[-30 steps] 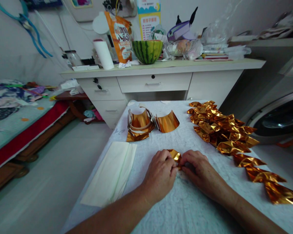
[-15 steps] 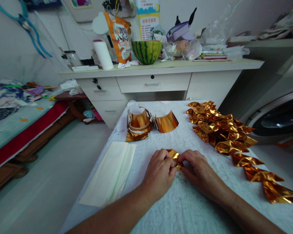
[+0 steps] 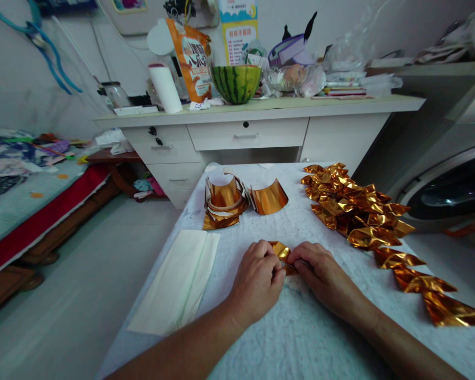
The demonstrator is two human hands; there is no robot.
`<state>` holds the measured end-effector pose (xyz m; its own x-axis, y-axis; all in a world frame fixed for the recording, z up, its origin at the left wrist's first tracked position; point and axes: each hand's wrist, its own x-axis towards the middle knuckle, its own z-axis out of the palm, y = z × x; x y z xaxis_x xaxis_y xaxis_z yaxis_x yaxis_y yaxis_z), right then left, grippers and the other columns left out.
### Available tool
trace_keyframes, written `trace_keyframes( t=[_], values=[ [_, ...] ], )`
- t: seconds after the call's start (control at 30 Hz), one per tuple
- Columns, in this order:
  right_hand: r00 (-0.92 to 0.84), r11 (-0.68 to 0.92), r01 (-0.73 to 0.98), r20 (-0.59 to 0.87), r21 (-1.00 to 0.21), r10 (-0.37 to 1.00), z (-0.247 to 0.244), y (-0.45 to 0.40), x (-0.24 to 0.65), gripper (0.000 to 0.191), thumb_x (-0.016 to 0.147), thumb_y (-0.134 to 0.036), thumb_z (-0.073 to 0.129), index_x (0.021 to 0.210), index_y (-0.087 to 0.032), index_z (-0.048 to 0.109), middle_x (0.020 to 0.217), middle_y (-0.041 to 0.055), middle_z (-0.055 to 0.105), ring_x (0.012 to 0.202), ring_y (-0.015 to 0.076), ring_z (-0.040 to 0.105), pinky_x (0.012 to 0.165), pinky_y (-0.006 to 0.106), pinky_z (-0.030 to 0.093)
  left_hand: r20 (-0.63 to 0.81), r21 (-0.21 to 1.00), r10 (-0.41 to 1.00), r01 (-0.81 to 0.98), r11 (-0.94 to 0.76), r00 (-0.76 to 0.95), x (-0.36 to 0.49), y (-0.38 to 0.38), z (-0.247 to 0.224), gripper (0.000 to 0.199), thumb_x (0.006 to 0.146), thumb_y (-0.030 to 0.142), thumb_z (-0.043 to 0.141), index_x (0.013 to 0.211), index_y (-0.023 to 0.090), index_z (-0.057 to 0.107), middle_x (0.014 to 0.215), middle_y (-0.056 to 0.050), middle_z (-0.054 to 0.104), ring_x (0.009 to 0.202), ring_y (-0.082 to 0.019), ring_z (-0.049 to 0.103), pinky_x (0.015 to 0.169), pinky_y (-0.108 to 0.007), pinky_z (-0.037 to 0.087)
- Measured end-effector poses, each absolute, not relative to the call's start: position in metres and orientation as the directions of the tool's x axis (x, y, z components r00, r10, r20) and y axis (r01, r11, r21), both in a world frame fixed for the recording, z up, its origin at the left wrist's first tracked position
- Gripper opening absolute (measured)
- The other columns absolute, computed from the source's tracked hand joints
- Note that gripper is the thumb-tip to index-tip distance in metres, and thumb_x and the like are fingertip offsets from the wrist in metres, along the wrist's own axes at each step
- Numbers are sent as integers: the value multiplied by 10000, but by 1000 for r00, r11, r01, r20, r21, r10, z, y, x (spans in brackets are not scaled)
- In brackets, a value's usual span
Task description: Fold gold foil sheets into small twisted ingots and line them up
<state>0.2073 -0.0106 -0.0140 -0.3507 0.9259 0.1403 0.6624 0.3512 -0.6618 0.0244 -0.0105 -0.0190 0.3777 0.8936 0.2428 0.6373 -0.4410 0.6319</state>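
Foil piece [image 3: 280,250] just below centre of frame, lying between both sets of fingers, neither hand nearer; left hand [image 3: 257,279] pinching its left side, right hand [image 3: 320,266] its right; long axis can't tell, fingers cover ends; twisted foil pile [image 3: 374,236] at right of frame

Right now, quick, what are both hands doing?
Left hand: closed, holding one side of the gold foil piece.
Right hand: closed, pinching its other side.
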Motion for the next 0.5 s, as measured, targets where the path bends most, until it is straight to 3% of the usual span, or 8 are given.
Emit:
trace_keyframes(
  t=[0.5],
  values=[
    [-337,344,702,134,-623,932,-12,-13,203,140,909,-175,507,876,-231,631,908,40,647,871,218,559,774,384,396,231,637,889,629,-446,396,24,-11,-18,137,811,100,604,703,184,605,888,-24,523,922,-198,496,840,-355,440]
  ],
)
